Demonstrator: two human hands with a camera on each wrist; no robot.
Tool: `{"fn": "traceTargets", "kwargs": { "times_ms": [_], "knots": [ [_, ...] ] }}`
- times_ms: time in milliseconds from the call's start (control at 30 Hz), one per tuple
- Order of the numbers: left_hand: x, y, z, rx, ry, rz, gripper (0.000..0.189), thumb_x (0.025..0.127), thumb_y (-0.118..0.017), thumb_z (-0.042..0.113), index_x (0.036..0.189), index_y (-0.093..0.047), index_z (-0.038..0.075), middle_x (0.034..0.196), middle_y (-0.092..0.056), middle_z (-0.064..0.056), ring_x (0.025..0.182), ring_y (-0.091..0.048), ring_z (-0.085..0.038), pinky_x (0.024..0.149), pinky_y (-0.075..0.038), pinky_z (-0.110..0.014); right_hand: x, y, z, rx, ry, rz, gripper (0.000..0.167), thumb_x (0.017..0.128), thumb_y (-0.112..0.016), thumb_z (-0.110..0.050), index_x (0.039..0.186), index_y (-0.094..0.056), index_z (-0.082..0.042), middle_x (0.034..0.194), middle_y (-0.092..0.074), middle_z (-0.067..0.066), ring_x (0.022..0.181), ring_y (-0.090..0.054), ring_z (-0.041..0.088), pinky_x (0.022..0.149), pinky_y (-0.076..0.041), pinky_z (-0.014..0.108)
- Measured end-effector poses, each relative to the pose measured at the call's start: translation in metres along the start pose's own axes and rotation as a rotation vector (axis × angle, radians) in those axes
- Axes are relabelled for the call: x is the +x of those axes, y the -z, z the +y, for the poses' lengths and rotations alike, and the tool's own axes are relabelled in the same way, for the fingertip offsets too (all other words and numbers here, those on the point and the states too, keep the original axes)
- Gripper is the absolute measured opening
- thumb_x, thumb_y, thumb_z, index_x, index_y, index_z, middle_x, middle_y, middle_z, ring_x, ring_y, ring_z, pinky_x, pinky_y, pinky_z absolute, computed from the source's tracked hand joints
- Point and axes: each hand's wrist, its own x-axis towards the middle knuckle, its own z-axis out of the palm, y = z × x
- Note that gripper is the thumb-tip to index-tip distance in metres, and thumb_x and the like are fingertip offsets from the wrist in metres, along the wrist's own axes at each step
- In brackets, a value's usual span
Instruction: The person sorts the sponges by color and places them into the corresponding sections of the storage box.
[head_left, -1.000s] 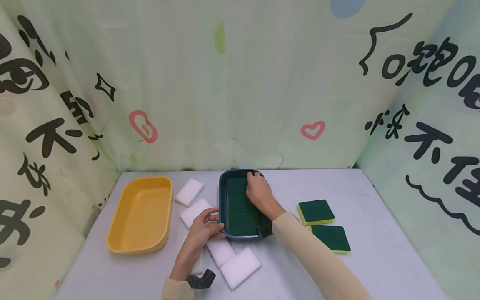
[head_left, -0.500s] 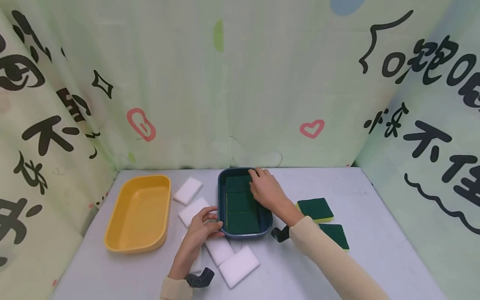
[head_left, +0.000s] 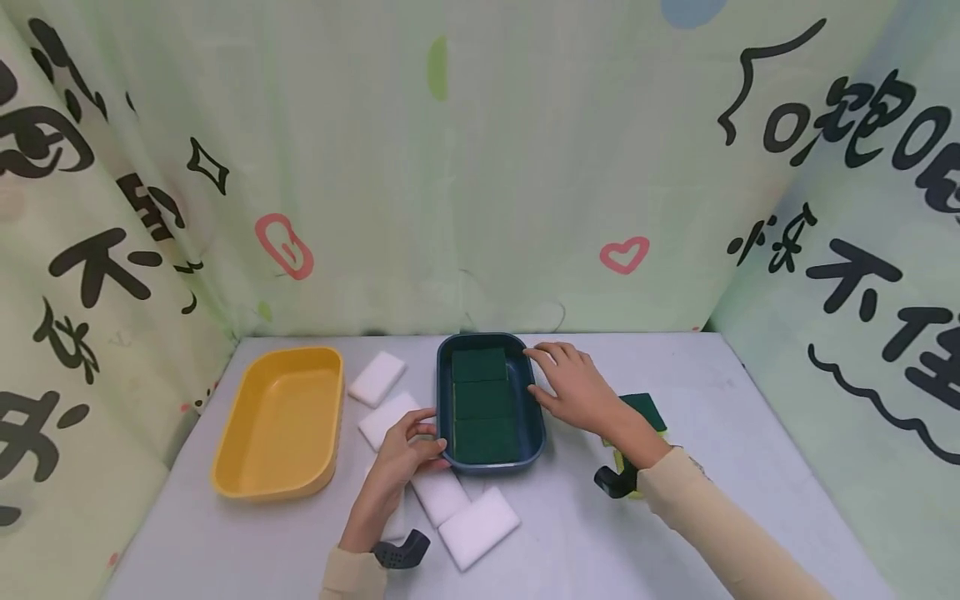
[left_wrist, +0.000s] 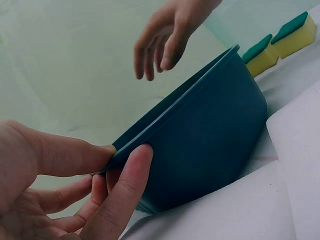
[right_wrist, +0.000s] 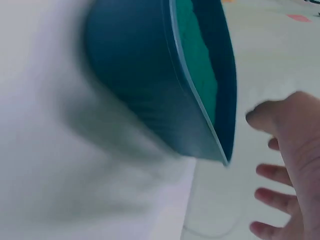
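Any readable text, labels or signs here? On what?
"不": black print, right cloth wall.
"不": black print, left cloth wall.
Other black characters on the cloth: cut off or folded, unreadable.
Pink heart: back cloth.
Blue tray, yellow tray: no text visible.

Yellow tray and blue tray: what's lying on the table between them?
In the head view, two white sponges lie flat on the table between the yellow tray and the blue tray. The left hand grips the blue tray's near-left rim.
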Motion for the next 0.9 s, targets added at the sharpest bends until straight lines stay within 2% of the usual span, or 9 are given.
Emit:
{"fn": "traceTargets", "kwargs": {
  "times_ms": [167, 367, 633, 900],
  "knots": [
    [0.001, 0.001, 0.000, 0.012, -0.003, 0.010, 0.056, 0.093, -0.067, -0.007, 0.147, -0.053, 0.001, 0.112, -0.055, -0.013, 0.081, -0.064, -0.016, 0.073, -0.066, -0.030, -0.015, 0.009, 0.018, 0.099, 0.031, -0.037, 0.063, 0.098, -0.073, -0.030, 0.151, -0.049, -0.006, 0.153, -0.050, 0.020, 0.142, -0.045, 0.041, 0.111, -0.046, 0.066],
    [0.000, -0.001, 0.000, 0.017, 0.003, 0.005, 0.057, 0.093, -0.068, -0.006, 0.147, -0.052, 0.002, 0.112, -0.054, -0.013, 0.081, -0.064, -0.017, 0.074, -0.067, -0.032, -0.035, 0.019, 0.041, 0.175, 0.018, -0.093, 0.067, 0.096, -0.075, -0.031, 0.153, -0.047, -0.008, 0.156, -0.047, 0.019, 0.145, -0.042, 0.042, 0.114, -0.042, 0.069],
    [0.001, -0.003, 0.002, 0.038, -0.014, -0.013, 0.057, 0.093, -0.069, -0.005, 0.148, -0.051, 0.001, 0.113, -0.054, -0.015, 0.081, -0.065, -0.016, 0.075, -0.067, -0.033, -0.059, 0.024, 0.069, 0.198, -0.061, -0.196, 0.067, 0.095, -0.076, -0.032, 0.152, -0.049, -0.010, 0.157, -0.046, 0.021, 0.144, -0.040, 0.046, 0.113, -0.037, 0.076],
    [0.001, -0.001, 0.001, 0.053, -0.031, -0.031, 0.058, 0.095, -0.069, -0.004, 0.149, -0.048, 0.000, 0.114, -0.053, -0.014, 0.080, -0.065, -0.014, 0.076, -0.067, -0.032, -0.071, 0.017, 0.090, 0.282, -0.122, -0.260, 0.068, 0.093, -0.078, -0.035, 0.149, -0.051, -0.007, 0.156, -0.046, 0.024, 0.143, -0.038, 0.050, 0.112, -0.039, 0.075]
  ]
}}
